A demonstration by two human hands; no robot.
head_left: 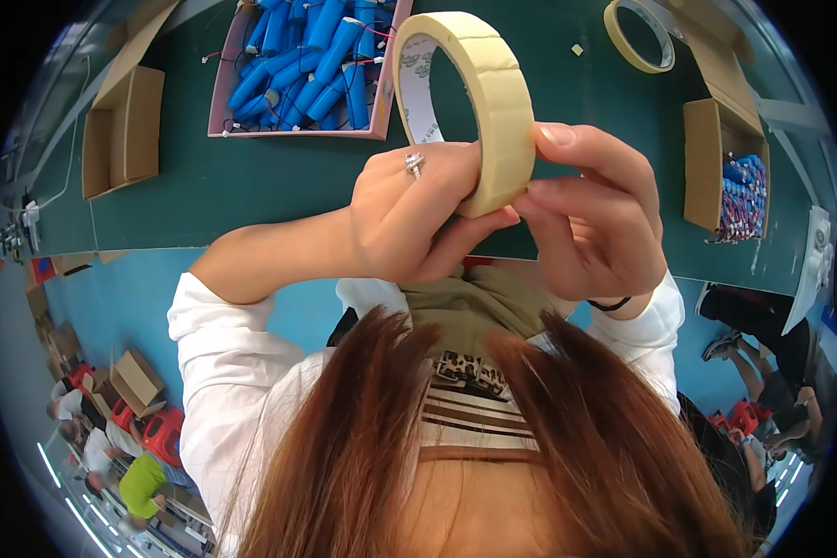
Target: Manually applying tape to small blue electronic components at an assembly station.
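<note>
A wide roll of cream masking tape (493,74) is held up over the front part of the green table. My left hand (409,209) grips it, with fingers passed inside the ring and the thumb under its lower edge. At the roll's right side, my right hand (600,209) has its index finger and thumb pressed to the tape's outer face. Whether a loose tape end is pinched there I cannot make out. Behind the roll to the left, a pink box (298,134) holds many blue cylindrical battery packs (330,60) with thin wires.
An open cardboard box (149,126) stands on the green table (260,186) at left. Another cardboard box (703,167) at right holds small blue wired parts (744,195). A second tape roll (665,48) and a small yellowish scrap (577,49) lie at the back right. Other people sit farther off.
</note>
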